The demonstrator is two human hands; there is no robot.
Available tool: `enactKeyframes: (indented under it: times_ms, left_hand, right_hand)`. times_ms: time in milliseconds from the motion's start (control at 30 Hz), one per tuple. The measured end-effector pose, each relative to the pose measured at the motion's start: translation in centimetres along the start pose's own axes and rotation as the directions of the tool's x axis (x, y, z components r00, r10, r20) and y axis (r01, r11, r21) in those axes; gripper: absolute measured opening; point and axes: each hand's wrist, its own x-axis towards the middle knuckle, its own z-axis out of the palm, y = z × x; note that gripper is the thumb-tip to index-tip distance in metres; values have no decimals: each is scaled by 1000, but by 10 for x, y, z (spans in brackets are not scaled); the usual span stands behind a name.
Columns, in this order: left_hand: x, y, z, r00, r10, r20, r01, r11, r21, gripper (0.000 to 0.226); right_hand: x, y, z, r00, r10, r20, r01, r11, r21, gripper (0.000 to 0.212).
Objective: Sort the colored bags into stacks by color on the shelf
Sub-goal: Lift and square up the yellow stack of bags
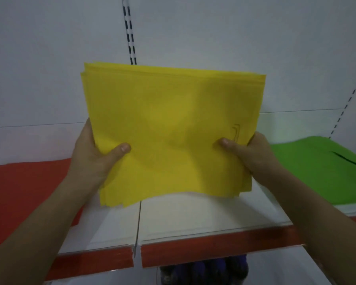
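Observation:
A stack of yellow bags (168, 128) stands nearly upright above the middle of the white shelf (193, 214). My left hand (92, 153) grips its lower left edge, thumb on the front. My right hand (249, 151) grips the lower right edge the same way, beside a handle slit. A red stack (25, 194) lies flat on the shelf at the left. A green stack (321, 169) lies flat at the right. The bottom edge of the yellow stack hangs just over the shelf surface.
The shelf has a red front strip (193, 254) and a seam (138, 227) between two boards. A slotted upright (129, 31) runs up the white back wall. Dark blue items (203, 272) sit below the shelf.

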Motion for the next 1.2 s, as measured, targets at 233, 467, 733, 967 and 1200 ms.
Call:
enactKeyframes:
  times_ms: [233,467,733,967,1200]
  left_hand:
    - [-18,-23,14,990,-137,14,137,988,-64,56]
    - [-17,-27,25,994,-80,-72,76,996,-55,44]
    - [-29,-37,11,989,-149,6,149,985,-91,52]
    - [-28,-21,26,994,34,-101,-33,999,10,46]
    - [-30,-32,25,999,-13,-42,12,999,-35,64]
  right_hand:
    - [-3,18,-8,994,-100,-49,99,994,-36,84]
    - [2,23,13,987,-101,-121,110,991,73,76]
    - [-2,32,4,994,-92,-64,97,992,76,87]
    - [7,13,12,983,-176,-44,179,981,69,64]
    - [9,31,13,982,-142,-121,150,986,67,60]
